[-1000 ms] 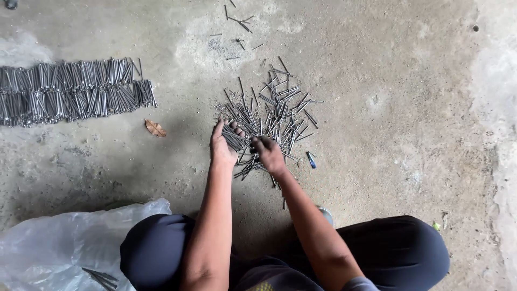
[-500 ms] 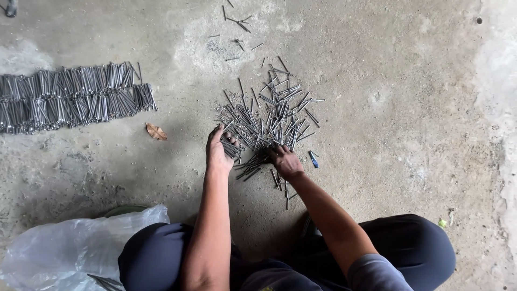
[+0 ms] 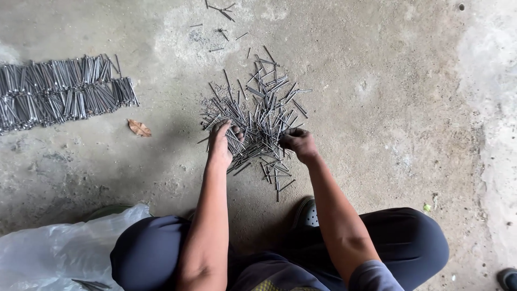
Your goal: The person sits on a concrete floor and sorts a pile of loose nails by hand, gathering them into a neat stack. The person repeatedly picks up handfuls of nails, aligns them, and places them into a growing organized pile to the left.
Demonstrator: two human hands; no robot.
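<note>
Both hands [image 3: 221, 144] [image 3: 299, 143] among thin grey metal nails [image 3: 258, 108]

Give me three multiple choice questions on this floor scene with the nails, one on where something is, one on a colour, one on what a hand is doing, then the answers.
1. Where do the neatly lined-up nails lie?
A. upper left of the floor
B. lower right
C. inside the bag

2. What colour is the dry leaf?
A. green
B. brown
C. blue

3. What is the left hand doing?
A. resting flat on a knee
B. holding a bunch of nails at the loose pile
C. gripping the plastic bag

Answers: 1 A, the rows sit far left, above the leaf. 2 B, it shows tan-brown on the grey concrete. 3 B, nails stick out from its curled fingers at the pile's edge.
</note>
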